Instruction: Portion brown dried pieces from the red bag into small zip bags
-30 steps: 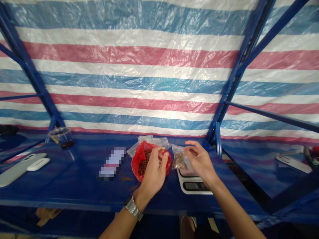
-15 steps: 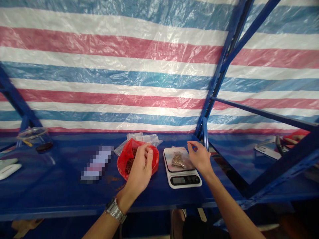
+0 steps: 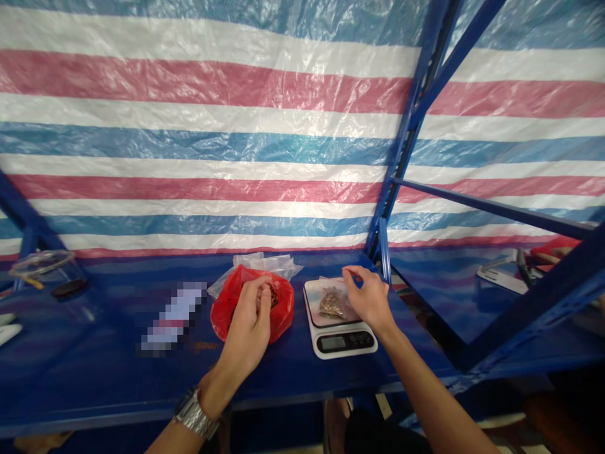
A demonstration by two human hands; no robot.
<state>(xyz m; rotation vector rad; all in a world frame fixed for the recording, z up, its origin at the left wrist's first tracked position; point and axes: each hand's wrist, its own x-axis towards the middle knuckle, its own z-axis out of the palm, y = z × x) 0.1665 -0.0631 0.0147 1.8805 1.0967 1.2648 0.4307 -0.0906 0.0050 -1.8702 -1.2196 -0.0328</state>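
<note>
A red plastic bag of dark brown bits lies on the blue shelf. My left hand reaches into its mouth with the fingers bunched together; what they pinch is hidden. To the right stands a white digital scale with a small clear bag of brown bits lying on its platform. My right hand hovers at the platform's right rim, fingers curled and apart, holding nothing.
Clear empty bags lie behind the red bag. A clear plastic cup stands at the far left, a blurred-out flat object between it and the bag. A blue shelf post rises right of the scale. Tools lie far right.
My right hand set the small clear bag on the scale and let it go. My left hand went deeper into the red bag. The view shifted to the right.
</note>
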